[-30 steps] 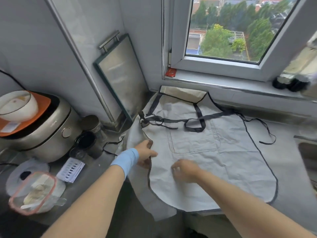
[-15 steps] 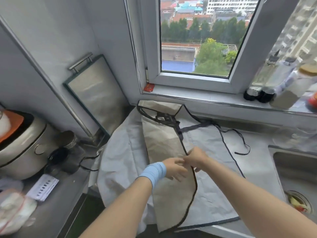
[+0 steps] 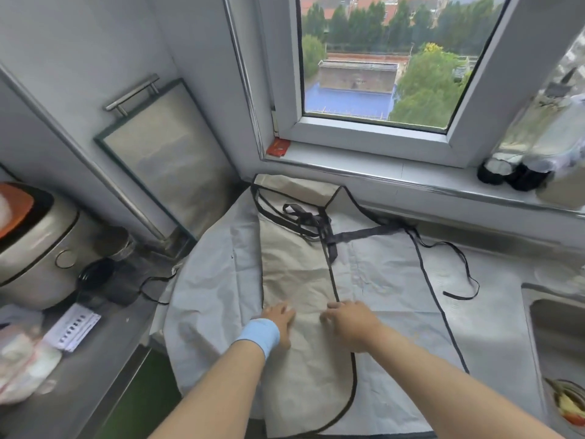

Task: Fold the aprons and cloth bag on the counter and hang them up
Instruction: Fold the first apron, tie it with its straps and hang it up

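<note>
Apron (image 3: pixel 294 274): long axis 12 to 6 o'clock.
Your left grip (image 3: pixel 278 320): flat on it.
Your right grip (image 3: pixel 351 323): relaxed, nearer the hem (image 3: pixel 333 280).

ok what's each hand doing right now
Left hand: open, pressing flat on the folded apron.
Right hand: curled at the apron's edge; pinching or just pressing, cannot tell.
</note>
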### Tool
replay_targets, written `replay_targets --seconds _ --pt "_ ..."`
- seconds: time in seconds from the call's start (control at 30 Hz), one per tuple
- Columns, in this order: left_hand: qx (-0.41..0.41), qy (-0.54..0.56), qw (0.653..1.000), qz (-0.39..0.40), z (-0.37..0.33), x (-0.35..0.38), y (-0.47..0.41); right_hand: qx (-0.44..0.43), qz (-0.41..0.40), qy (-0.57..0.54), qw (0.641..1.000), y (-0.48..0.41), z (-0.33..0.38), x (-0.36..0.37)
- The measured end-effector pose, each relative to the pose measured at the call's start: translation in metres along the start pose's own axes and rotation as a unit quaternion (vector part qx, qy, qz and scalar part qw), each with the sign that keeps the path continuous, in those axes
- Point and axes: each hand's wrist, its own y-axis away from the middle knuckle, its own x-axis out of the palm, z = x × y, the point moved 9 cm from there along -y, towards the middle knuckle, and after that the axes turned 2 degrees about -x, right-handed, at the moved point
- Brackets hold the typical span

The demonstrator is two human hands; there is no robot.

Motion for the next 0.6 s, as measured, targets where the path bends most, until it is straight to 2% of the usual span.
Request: replay_targets --seconds 0.1,0.2,0.37,0.43,0.5,0.6 --pt "0.012 0.018 0.999 -0.028 0.014 -0.032 -0.002 0.034 -0.032 -0.043 0.998 -0.023 -0.007 -0.030" --pt "0.013 0.068 0.997 -0.030 0.031 -0.068 -0.010 0.091 -0.113 -0.113 0.983 -0.048 -0.022 -0.072" --pt "0.030 0.184 0.969 -0.160 0.056 -0.159 -0.041 0.143 -0.215 -0.161 0.953 -0.097 -0.047 -0.135" --pt "0.061 0.203 0.954 -0.212 0.051 -0.192 -0.051 0.148 -0.205 -0.146 0.956 -0.120 -0.054 -0.148" --pt "0.109 0.191 0.939 -0.266 0.042 -0.220 -0.063 0.144 -0.158 -0.133 0.968 -0.146 -0.058 -0.149" --pt "0.142 0.144 0.944 -0.260 0.034 -0.236 -0.086 0.133 -0.090 -0.102 0.982 -0.173 -0.062 -0.143"
